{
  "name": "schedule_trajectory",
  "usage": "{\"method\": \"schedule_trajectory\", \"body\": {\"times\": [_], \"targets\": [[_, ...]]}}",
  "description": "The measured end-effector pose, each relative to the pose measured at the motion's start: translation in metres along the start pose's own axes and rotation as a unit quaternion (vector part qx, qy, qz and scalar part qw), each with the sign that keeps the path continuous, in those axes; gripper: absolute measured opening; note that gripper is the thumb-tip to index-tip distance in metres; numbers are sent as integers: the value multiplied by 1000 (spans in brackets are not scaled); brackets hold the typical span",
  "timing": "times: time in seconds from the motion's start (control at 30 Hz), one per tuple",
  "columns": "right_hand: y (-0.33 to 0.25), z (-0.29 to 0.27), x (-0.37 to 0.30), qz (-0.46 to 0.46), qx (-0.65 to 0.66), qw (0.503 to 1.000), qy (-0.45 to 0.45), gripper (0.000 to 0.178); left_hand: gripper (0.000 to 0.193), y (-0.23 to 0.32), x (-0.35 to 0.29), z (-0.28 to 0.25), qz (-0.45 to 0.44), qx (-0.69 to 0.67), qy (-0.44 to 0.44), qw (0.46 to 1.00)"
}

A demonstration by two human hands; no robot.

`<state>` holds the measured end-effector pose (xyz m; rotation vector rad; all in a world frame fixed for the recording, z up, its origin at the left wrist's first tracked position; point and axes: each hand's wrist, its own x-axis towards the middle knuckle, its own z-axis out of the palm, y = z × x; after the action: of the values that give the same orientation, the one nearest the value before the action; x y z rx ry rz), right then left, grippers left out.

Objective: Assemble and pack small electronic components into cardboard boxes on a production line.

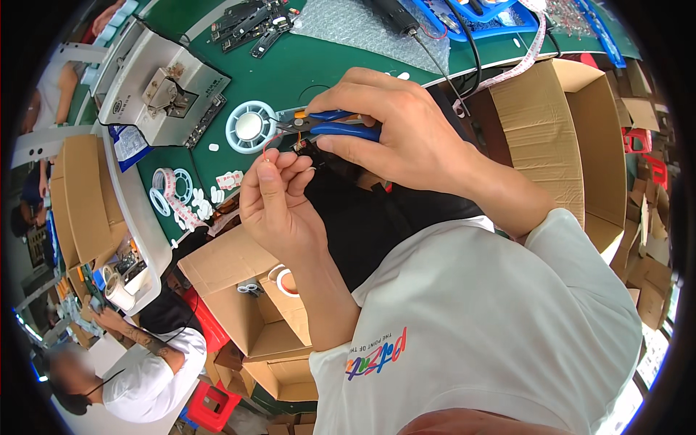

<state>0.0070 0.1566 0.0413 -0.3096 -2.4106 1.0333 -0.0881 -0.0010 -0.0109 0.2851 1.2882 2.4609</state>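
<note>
Black, and mostly hidden behind both hands, a small part [313, 150] sits just right of the white reel [251, 126] on the green table [290, 72]; what kind of part it is cannot be made out. Just below that reel, the left hand [279, 206] is pinched shut on a thin red wire [270, 141] that loops up from its fingertips. Further right, the right hand [395, 134] is clenched round blue-handled cutting pliers [330, 123], whose tip points toward the reel.
</note>
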Motion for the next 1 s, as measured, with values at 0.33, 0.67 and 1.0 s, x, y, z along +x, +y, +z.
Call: {"method": "schedule_trajectory", "body": {"times": [0.33, 0.67, 1.0], "targets": [[-4, -9, -3, -12, -2, 1000, -6, 26, 23, 3, -1, -2, -14, -1, -23, 1000], [-10, -14, -6, -2, -36, 998, -53, 30, 23, 1, -1, -5, -35, -8, -33, 999], [-4, -7, -8, -41, -51, 997, -27, 32, 22, -3, 1, -7, -35, -6, -44, 998]]}}
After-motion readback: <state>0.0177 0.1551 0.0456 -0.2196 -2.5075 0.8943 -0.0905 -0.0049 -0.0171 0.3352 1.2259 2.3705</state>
